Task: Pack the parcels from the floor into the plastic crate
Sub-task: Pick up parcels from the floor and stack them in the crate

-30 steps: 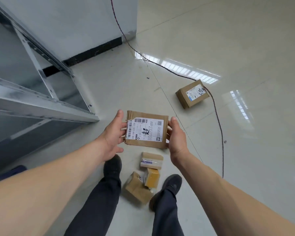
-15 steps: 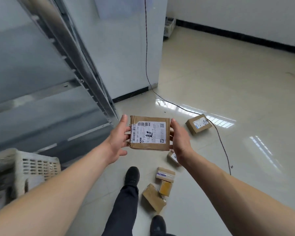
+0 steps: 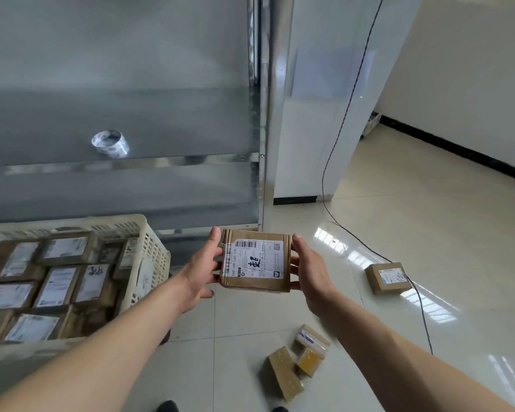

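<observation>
A tape roll sits on the metal shelf; a black cable trails across the floor.

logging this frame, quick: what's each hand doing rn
Left hand: grips the left edge of the labelled parcel.
Right hand: grips the parcel's right edge.

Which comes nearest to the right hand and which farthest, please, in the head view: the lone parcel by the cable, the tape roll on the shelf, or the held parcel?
1. Held parcel: the right hand holds its right edge.
2. Lone parcel: on the floor to the right, by the cable.
3. Tape roll: up on the shelf, far left.
</observation>
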Action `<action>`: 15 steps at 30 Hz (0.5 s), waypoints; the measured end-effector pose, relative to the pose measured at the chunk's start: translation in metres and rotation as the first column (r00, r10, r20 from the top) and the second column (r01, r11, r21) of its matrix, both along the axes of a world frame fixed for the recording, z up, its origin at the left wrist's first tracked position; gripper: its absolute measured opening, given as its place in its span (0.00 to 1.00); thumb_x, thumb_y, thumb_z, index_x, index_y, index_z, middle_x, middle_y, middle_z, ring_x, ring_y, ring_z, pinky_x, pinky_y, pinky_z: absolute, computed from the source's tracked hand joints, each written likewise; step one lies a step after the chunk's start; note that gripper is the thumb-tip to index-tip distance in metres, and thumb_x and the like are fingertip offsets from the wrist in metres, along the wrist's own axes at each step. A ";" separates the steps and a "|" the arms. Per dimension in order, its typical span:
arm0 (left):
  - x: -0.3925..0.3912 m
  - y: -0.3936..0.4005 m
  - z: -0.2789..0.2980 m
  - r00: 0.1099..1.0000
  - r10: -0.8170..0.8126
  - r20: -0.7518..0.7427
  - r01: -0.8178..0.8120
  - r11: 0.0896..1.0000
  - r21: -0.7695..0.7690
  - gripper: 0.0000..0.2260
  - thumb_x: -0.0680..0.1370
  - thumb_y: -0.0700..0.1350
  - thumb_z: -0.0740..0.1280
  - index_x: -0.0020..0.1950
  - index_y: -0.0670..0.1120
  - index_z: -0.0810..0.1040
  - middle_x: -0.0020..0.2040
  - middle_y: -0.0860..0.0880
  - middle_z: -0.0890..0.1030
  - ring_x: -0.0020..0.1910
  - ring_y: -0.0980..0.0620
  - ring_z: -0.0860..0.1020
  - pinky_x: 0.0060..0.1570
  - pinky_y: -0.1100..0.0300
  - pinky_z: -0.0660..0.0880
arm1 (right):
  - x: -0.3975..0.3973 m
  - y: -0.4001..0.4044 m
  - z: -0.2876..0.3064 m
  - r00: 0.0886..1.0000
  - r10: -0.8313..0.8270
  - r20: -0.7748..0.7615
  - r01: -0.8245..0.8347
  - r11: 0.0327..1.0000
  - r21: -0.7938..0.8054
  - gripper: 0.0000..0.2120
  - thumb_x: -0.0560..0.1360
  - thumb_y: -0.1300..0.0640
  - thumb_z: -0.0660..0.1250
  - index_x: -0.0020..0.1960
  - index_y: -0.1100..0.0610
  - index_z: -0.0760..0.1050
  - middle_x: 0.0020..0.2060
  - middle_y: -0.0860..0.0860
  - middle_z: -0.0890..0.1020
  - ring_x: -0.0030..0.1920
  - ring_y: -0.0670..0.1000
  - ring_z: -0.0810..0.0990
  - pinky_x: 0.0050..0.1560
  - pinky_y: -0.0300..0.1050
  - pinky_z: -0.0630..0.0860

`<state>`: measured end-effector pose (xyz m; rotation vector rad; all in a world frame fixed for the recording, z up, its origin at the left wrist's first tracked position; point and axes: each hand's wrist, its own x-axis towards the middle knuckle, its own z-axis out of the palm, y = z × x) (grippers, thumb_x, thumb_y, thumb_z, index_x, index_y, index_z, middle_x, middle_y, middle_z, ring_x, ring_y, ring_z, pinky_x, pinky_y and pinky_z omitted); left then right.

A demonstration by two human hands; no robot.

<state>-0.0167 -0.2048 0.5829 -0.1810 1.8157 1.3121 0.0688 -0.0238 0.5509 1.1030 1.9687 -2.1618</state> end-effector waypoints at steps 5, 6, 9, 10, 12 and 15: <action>-0.012 -0.082 0.002 0.996 0.091 0.017 -0.092 0.996 0.015 0.37 0.75 0.73 0.45 0.71 0.50 0.70 0.70 0.45 0.74 0.68 0.41 0.71 0.72 0.33 0.56 | -0.025 -0.075 0.000 0.997 0.077 0.008 -0.077 0.997 -0.001 0.24 0.85 0.41 0.52 0.57 0.52 0.83 0.49 0.55 0.87 0.54 0.55 0.84 0.51 0.58 0.82; -0.015 -0.100 0.002 0.994 0.111 0.023 -0.111 0.994 0.020 0.35 0.75 0.73 0.45 0.68 0.52 0.72 0.70 0.45 0.75 0.66 0.42 0.72 0.72 0.33 0.56 | -0.031 -0.093 0.000 0.996 0.091 0.013 -0.091 0.996 0.005 0.24 0.85 0.41 0.52 0.57 0.53 0.83 0.50 0.56 0.87 0.54 0.55 0.84 0.54 0.60 0.81; -0.027 -0.157 0.000 0.989 0.148 0.020 -0.148 0.989 0.012 0.36 0.74 0.73 0.46 0.70 0.52 0.70 0.72 0.45 0.73 0.70 0.41 0.70 0.72 0.35 0.55 | -0.052 -0.151 0.000 0.993 0.120 0.019 -0.121 0.992 0.023 0.26 0.83 0.39 0.54 0.56 0.56 0.84 0.49 0.59 0.86 0.51 0.55 0.85 0.56 0.62 0.80; -0.033 -0.178 -0.001 0.988 0.151 0.019 -0.151 0.989 0.002 0.39 0.72 0.74 0.47 0.73 0.50 0.68 0.72 0.45 0.72 0.70 0.41 0.69 0.72 0.35 0.55 | -0.060 -0.172 -0.002 0.991 0.131 0.021 -0.131 0.991 0.029 0.27 0.81 0.36 0.55 0.55 0.55 0.84 0.48 0.58 0.87 0.51 0.56 0.85 0.56 0.62 0.81; -0.044 -0.216 -0.003 0.987 0.161 0.022 -0.161 0.987 0.000 0.42 0.70 0.75 0.47 0.74 0.50 0.67 0.72 0.45 0.72 0.70 0.41 0.69 0.71 0.36 0.57 | -0.077 -0.212 -0.005 0.988 0.151 0.024 -0.152 0.988 0.036 0.31 0.74 0.30 0.56 0.55 0.52 0.84 0.48 0.55 0.87 0.52 0.56 0.85 0.55 0.60 0.82; -0.064 -0.271 -0.005 0.982 0.189 0.014 -0.189 0.982 0.016 0.39 0.73 0.74 0.46 0.73 0.51 0.68 0.71 0.45 0.73 0.69 0.41 0.70 0.71 0.38 0.59 | -0.100 -0.264 -0.010 0.987 0.161 0.027 -0.162 0.986 0.029 0.32 0.71 0.29 0.57 0.55 0.51 0.84 0.48 0.53 0.88 0.52 0.55 0.86 0.55 0.59 0.82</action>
